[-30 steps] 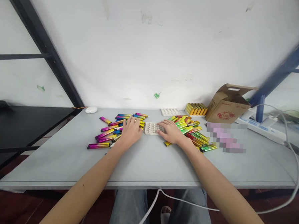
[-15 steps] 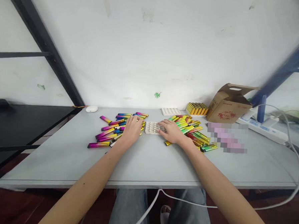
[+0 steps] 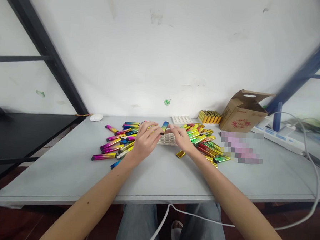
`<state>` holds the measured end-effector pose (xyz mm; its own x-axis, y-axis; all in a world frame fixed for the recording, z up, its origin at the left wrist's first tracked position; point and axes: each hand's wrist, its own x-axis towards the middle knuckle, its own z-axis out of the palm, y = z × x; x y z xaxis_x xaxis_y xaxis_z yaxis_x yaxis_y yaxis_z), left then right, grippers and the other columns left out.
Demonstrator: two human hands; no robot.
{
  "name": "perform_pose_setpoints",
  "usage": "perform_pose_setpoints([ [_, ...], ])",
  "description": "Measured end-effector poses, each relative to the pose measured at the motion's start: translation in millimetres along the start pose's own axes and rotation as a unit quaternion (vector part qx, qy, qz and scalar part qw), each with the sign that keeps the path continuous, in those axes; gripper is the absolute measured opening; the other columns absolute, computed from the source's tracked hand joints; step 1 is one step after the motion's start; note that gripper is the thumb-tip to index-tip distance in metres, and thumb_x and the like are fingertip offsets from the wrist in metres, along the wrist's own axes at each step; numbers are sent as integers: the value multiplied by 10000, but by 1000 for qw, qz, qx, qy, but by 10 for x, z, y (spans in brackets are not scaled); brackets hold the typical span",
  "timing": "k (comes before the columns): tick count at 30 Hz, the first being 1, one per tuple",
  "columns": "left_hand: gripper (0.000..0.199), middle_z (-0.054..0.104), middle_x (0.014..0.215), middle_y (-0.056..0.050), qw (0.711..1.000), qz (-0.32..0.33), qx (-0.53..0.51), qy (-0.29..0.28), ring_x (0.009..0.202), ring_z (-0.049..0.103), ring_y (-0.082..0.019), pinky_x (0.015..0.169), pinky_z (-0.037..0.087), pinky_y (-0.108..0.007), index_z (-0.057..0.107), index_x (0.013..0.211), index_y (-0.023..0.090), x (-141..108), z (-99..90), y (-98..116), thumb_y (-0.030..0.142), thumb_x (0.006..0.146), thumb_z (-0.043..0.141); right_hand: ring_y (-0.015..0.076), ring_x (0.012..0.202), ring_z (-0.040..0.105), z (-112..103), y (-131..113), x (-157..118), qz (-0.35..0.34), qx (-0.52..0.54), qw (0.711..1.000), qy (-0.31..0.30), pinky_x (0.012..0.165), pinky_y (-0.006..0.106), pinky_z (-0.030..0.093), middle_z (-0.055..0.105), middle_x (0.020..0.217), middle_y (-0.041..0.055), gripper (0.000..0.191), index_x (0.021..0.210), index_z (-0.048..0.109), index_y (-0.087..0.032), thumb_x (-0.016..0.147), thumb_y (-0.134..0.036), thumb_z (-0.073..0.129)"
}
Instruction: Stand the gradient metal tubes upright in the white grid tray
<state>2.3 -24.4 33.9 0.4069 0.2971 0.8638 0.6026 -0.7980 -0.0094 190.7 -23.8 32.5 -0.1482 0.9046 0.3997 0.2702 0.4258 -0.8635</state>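
My legs in jeans (image 3: 138, 222) sit nearest, under the front edge of the grey desk (image 3: 159, 177), with a white cable (image 3: 160, 224) hanging down between them. Both my forearms reach forward over the desk. My left hand (image 3: 145, 142) has its fingers (image 3: 154, 128) curled narrow around one rainbow-coloured stick (image 3: 164, 127), which stands tilted above the desk, its top poking out just past my fingertips. My right hand (image 3: 182, 139) comes in from the other side, and its fingers (image 3: 173, 129) are close together, with the tips right at that same stick; I cannot tell whether they pinch it or only touch it. Directly under both sets of fingertips lies a white tray with round holes (image 3: 168, 139), flat on the desk. Outward of my left fingers spreads a loose pile of purple and gold sticks (image 3: 116, 142). Outward of my right fingers lies a pile of green and gold sticks (image 3: 207, 142), and one short gold piece (image 3: 180, 154) rests just nearer than my right palm. Beyond my fingertips sit a second white tray (image 3: 181, 120) and a tray filled with gold sticks (image 3: 210, 117), then an open cardboard box (image 3: 243, 112). Farthest, beyond my left fingers, a small white oval object (image 3: 96, 117) lies by the wall (image 3: 164, 45).
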Motion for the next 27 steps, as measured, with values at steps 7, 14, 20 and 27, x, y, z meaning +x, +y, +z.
perform_pose_setpoints([
  [7,146,697,937,-41,997,59,-40,6,1024,598,-207,915,485,-402,634,925,228,13,63,45,172,956,503,164,881,645,143,-30,-25,117,311,943,-27,848,297,527,704,878,13,364,889,692,-200,789,-550,678],
  [14,263,650,1119,-113,993,-49,17,-109,1142,546,-284,1006,418,-468,623,1109,178,-87,156,-87,339,903,596,149,719,655,-53,-89,39,158,390,899,119,709,271,535,632,659,-42,250,878,567,-225,716,-324,729],
  [20,496,527,1400,-155,950,-119,44,-286,1368,388,-338,1141,219,-611,512,1333,154,-204,172,-165,465,947,493,91,519,535,-299,-51,69,198,448,865,112,490,189,440,507,574,-77,196,891,536,-224,723,-215,637],
  [27,362,592,1345,-103,937,-124,40,-323,1364,405,-324,1161,121,-644,607,1215,196,-193,148,-141,415,955,482,69,385,255,-386,-26,68,196,521,831,17,377,190,261,283,477,-87,349,702,444,-207,842,-517,520],
])
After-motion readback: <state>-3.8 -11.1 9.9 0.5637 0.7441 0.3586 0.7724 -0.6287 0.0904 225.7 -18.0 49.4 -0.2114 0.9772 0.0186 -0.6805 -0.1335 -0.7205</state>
